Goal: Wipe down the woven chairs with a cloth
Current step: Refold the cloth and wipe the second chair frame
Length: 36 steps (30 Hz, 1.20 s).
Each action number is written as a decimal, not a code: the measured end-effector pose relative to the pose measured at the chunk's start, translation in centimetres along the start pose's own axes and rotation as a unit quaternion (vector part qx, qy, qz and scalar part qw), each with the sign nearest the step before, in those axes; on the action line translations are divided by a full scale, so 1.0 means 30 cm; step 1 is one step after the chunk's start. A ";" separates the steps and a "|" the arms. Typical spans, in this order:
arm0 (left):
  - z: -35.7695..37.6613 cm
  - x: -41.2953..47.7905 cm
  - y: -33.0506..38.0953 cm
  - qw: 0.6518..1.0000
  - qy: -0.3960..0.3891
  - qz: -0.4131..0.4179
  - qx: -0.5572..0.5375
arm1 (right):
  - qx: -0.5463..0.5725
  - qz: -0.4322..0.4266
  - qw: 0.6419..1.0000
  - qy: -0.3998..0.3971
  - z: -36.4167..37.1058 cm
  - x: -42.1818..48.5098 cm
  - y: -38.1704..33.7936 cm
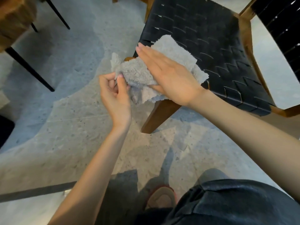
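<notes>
- My left hand [115,93] pinches 1 corner of the cloth [172,46]; my right hand [167,73] lies flat on it, fingers straight.
- Cloth at the chair [211,46] seat's front corner; wiping looks barely begun.

The woven chair [203,38] fills the upper right of the frame. At centre, the cloth [175,51] overlaps the seat's near-left corner. The right hand [170,75] lies flat on the cloth, and the left hand [113,93] pinches its lower-left edge. A table [14,21] stands at upper left, and a shoe [160,198] is at bottom centre.
</notes>
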<state>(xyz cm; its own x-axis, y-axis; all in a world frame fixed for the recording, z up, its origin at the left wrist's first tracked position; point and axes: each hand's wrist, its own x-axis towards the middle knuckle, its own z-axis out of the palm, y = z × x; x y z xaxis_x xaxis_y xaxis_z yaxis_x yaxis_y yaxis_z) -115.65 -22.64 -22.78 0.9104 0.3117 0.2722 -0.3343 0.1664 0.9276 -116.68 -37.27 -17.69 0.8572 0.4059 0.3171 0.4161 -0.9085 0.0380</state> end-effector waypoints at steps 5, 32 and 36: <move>0.003 -0.109 -0.062 0.995 -0.022 0.054 0.076 | -0.008 0.001 0.999 0.036 0.025 -0.065 0.035; -0.051 -0.316 -0.120 0.909 -0.297 0.083 0.279 | 0.328 0.269 0.905 -0.038 0.240 -0.565 0.010; -0.100 -0.339 -0.126 0.871 -0.349 0.086 0.335 | 0.362 0.245 0.899 -0.040 0.283 -0.545 -0.017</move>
<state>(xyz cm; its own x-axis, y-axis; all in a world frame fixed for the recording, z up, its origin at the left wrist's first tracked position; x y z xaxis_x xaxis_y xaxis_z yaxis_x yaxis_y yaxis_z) -124.38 -23.62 -29.83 0.8660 -0.4048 0.2935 -0.4751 -0.4835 0.7351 -128.34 -42.59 -30.93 0.9983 0.0076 0.0574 0.0468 -0.6892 -0.7231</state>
